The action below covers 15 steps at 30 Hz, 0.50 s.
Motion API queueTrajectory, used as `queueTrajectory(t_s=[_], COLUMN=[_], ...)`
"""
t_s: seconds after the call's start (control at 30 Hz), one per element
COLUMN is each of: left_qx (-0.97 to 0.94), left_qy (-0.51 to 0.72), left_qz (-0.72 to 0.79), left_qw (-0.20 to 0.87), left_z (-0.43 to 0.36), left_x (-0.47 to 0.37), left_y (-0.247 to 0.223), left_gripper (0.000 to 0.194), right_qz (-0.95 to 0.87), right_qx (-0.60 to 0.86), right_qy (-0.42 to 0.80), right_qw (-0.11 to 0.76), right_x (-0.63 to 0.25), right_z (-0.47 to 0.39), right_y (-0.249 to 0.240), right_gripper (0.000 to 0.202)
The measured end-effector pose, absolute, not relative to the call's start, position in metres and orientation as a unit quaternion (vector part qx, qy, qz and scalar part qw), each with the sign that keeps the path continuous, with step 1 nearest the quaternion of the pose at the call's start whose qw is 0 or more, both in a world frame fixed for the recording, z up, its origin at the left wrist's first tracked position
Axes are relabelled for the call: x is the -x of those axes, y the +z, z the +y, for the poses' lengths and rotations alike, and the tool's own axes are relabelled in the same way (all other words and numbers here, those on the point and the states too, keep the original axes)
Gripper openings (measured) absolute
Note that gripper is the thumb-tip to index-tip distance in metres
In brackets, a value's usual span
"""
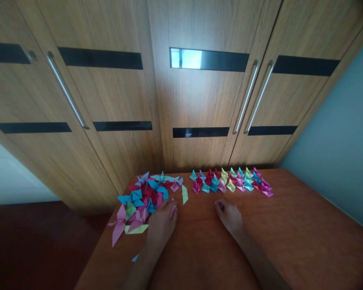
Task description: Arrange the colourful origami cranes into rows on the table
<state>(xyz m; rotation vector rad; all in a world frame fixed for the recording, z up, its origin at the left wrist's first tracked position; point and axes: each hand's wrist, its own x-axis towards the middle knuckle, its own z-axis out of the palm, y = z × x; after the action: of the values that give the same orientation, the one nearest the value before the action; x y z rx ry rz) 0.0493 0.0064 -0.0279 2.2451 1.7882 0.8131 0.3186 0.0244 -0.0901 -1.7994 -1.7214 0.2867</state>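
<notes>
On the table point(196, 241), a paper pile point(151, 195) at left lies unarranged, while rows point(214, 184) far right stand arranged; the left hand point(162, 221) pinches a pink piece point(173, 209), the right hand point(230, 215) curls, contents unclear.

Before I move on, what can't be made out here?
All in the head view:
Pink paper: partly covered by the left hand, so its full shape is hidden.
Right hand: curled inward, hiding its palm side and whether it holds anything.
Blue piece: partly hidden by the left forearm.
Paper heap: upper pieces cover lower ones.
Right forearm: cut off by the bottom edge.
</notes>
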Motion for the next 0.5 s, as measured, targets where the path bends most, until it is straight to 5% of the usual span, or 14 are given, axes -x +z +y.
queueTrajectory(t_s=[0.2,0.5], left_qx=[-0.735,-0.737], left_qy=[0.161,-0.001], left_qz=[0.658,0.675], left_qw=[-0.007,0.011], left_z=[0.018,0.024], left_x=[-0.029,0.004], left_y=[-0.001,0.022], left_gripper=[0.025,0.024], right_qz=[-0.649,-0.644], right_qx=[0.687,0.677], right_qy=[0.129,0.145], right_qw=[0.301,0.326], right_x=[-0.321,-0.321], right_z=[0.022,0.021], right_y=[-0.093,-0.093], right_gripper=[0.024,0.025])
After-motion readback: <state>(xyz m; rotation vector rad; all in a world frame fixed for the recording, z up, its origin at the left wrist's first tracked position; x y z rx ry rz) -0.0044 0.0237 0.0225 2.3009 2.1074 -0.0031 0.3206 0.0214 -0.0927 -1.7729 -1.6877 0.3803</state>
